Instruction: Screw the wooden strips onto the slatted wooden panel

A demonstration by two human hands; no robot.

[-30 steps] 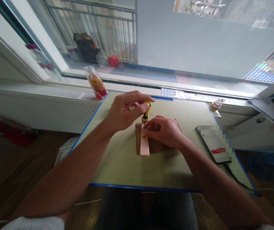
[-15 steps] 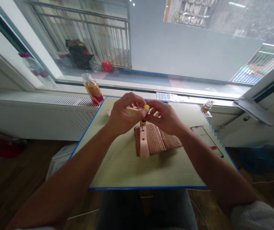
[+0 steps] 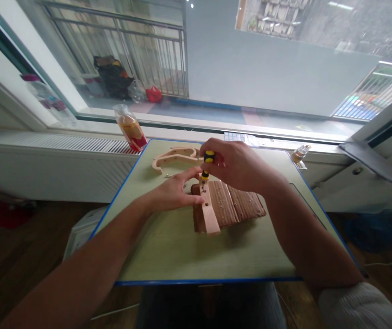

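A brown slatted wooden panel (image 3: 237, 205) lies in the middle of the table, with a pale wooden strip (image 3: 209, 214) along its left edge. A small yellow-and-black screwdriver (image 3: 207, 164) stands upright with its tip on the far end of that strip. My right hand (image 3: 237, 167) is closed round the screwdriver's handle from the right. My left hand (image 3: 173, 192) rests on the table at the panel's far left corner, its fingers pinched near the screwdriver's tip; what they hold is too small to make out.
A curved pale wooden piece (image 3: 173, 157) lies at the far left of the blue-edged table (image 3: 168, 246). An orange drink bottle (image 3: 129, 128) and a small bottle (image 3: 300, 153) stand on the window sill behind. A dark flat thing lies at the table's right edge.
The screwdriver has passed from my left hand to my right. My left hand has dropped to the panel's corner by the tip. The view has shifted slightly.
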